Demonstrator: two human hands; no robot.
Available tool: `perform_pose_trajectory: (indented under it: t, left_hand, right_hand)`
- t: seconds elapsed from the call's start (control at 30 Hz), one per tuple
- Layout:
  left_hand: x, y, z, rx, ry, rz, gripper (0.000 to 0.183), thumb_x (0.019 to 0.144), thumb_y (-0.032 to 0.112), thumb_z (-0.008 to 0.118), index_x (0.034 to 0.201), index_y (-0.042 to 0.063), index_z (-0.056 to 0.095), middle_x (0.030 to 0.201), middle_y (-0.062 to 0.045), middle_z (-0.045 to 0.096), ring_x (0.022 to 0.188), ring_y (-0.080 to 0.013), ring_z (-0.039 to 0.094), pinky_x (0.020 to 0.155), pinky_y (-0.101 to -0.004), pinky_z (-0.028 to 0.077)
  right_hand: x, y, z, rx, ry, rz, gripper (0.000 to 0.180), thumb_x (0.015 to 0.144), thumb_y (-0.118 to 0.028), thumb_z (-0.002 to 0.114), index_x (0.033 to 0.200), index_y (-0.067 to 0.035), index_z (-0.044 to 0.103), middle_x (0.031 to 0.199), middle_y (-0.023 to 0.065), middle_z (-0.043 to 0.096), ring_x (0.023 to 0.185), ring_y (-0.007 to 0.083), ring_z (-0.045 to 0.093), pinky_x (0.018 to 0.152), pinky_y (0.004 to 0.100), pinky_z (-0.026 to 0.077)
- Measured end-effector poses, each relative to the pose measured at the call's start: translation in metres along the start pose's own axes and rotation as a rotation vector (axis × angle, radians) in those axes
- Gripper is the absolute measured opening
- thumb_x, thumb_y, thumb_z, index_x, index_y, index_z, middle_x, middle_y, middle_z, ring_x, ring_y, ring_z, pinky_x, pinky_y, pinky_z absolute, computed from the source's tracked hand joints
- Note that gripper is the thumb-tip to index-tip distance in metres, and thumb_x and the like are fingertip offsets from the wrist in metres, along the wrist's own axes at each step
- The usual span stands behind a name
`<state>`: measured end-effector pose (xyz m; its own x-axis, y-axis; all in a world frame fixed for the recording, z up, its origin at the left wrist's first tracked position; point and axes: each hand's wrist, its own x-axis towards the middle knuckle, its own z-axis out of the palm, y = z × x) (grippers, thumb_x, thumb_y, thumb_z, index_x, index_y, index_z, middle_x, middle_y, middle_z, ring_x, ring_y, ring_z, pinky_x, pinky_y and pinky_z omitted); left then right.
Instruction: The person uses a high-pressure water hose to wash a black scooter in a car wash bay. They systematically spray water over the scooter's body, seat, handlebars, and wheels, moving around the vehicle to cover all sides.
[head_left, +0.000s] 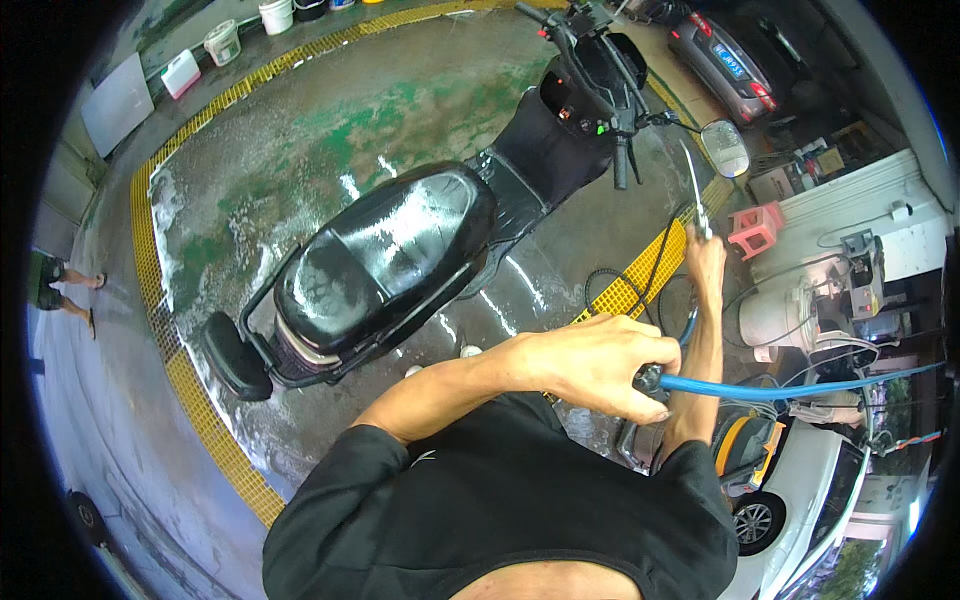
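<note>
A wet black scooter (382, 247) stands on the washed floor, its handlebars at the upper right and its seat nearest the middle. My left hand (615, 364) reaches across my chest, with its fingers closed around a black fitting (646, 377) at the end of a blue hose (780, 391). That hose runs off to the right. At the end of my outstretched arm, my right hand (706, 251) grips a thin spray wand (694, 180) pointing past the scooter's right mirror (724, 148). The part of the wand inside my fist is hidden.
Yellow floor grating (649, 266) borders the bay, with a dark hose (609, 289) looped over it. Pink stools (754, 229) and a white bucket (776, 319) stand at right. A white car (795, 495) is lower right, a grey car (724, 67) upper right. Another person's legs (75, 292) show far left.
</note>
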<state>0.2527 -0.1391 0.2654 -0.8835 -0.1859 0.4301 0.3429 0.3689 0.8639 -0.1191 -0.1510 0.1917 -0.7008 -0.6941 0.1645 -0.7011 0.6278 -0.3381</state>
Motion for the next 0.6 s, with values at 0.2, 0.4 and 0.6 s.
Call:
perform_pose_trajectory:
  t: [0.2,0.4,0.6]
  left_hand:
    - [0.013,0.02,-0.03,0.055,0.098,0.017,0.044,0.079,0.035,0.079,0.106,0.003,0.064,0.094,-0.016,0.067,0.084,-0.0345,0.067,0.075,-0.0417,0.052]
    - [0.039,0.003,-0.062,0.245,0.192,0.017,0.046,0.079,0.037,0.08,0.105,0.003,0.066,0.09,-0.014,0.067,0.08,-0.0331,0.067,0.072,-0.041,0.052]
    - [0.082,-0.021,-0.093,0.205,0.138,-0.072,0.043,0.079,0.035,0.082,0.104,0.003,0.068,0.09,-0.013,0.07,0.078,-0.0296,0.067,0.07,-0.0372,0.052]
  right_hand:
    - [0.089,-0.068,-0.001,-0.007,-0.066,-0.142,0.052,0.095,-0.043,0.064,0.076,0.005,0.068,0.061,0.014,0.065,0.051,0.0267,0.066,0.051,0.0429,0.052]
    - [0.13,-0.13,0.017,0.085,-0.146,-0.109,0.05,0.095,-0.043,0.064,0.075,0.003,0.066,0.063,0.0126,0.065,0.05,0.0253,0.064,0.049,0.0412,0.052]
    - [0.184,-0.141,0.045,0.21,-0.14,-0.103,0.048,0.096,-0.039,0.063,0.075,0.004,0.066,0.066,0.0117,0.066,0.047,0.0243,0.062,0.046,0.0397,0.05]
